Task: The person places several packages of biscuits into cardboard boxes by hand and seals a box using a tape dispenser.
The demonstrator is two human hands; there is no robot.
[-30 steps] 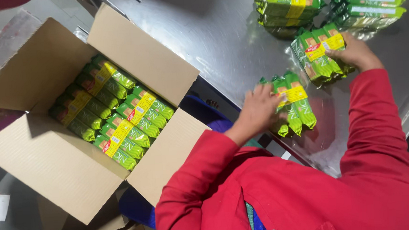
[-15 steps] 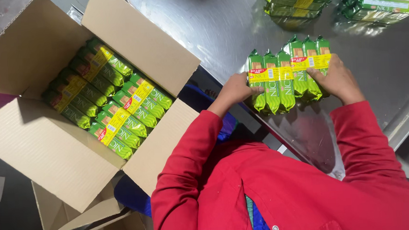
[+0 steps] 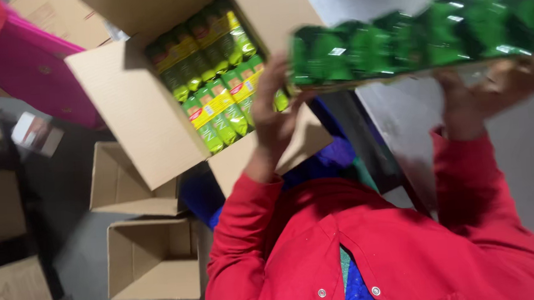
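The left hand (image 3: 274, 122) presses flat against one end of a row of glossy green foil-like packets (image 3: 407, 39), fingers spread upward along the end packet, and the right hand (image 3: 489, 99) does the same at the other end, so the row is squeezed between two palms instead of being gripped by closed fingers. The packets are held up in the air, side by side, between the steel-grey table surface (image 3: 523, 155) and the open brown cardboard box (image 3: 137, 114) on the left (motion blur hides how many packets there are).

Judged from their look, the packets are light and soft-sided, with a slick wrapper, so nothing but the inward push from both ends binds the row. Ease that pressure and the middle ones would likely sag or drop out; press too hard and the row may buckle upward. The best hold seems to be where the hands already are, flat on the two outermost packets, thumbs underneath for support.

Inside the box, rows of green and yellow packets (image 3: 214, 79) already lie packed against one another, with bare cardboard floor beside them. Below it stand smaller empty cardboard cartons (image 3: 154, 259) on the dark floor, and a pink sheet (image 3: 38, 77) lies at the upper left. Red sleeves (image 3: 247, 230) cover both arms
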